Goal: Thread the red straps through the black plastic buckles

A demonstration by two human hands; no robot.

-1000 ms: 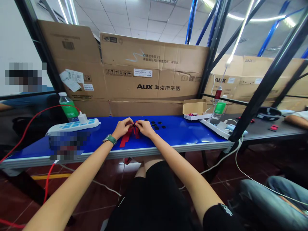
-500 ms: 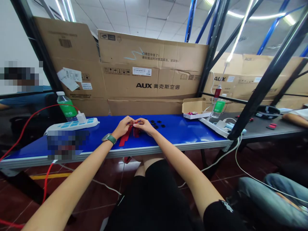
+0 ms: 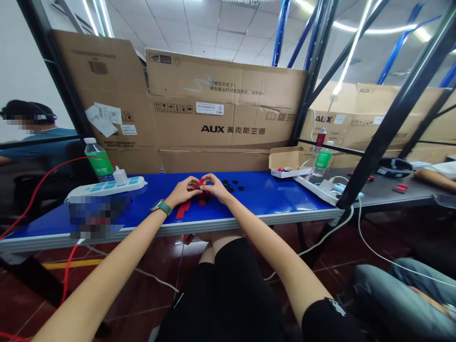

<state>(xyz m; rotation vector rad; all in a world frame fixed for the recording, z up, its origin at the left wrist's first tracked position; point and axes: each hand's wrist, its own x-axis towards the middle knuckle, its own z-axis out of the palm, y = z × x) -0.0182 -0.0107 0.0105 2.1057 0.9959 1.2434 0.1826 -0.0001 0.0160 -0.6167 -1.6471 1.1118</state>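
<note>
My left hand [image 3: 184, 191], with a green-strapped watch at the wrist, and my right hand [image 3: 215, 188] meet just above the blue tabletop. Between their fingertips they pinch a red strip [image 3: 201, 182], partly covered by the fingers. Part of it hangs below the right fingers. Another length of red band [image 3: 183, 209] lies flat on the table under my left hand; whether it joins the held piece I cannot tell. Several small black pieces [image 3: 235, 182] are scattered just right of my right hand.
An opened small carton [image 3: 284, 172] with colourful bits stands at the back right. Power strips lie left [image 3: 107, 187] and right [image 3: 318, 191], each near a green-labelled bottle. A cardboard wall [image 3: 228, 114] closes the back. People sit on both sides.
My left thumb and fingers have spread into a rounder grip, and the red strip between my hands has turned. The hands stay at the same spot.
</note>
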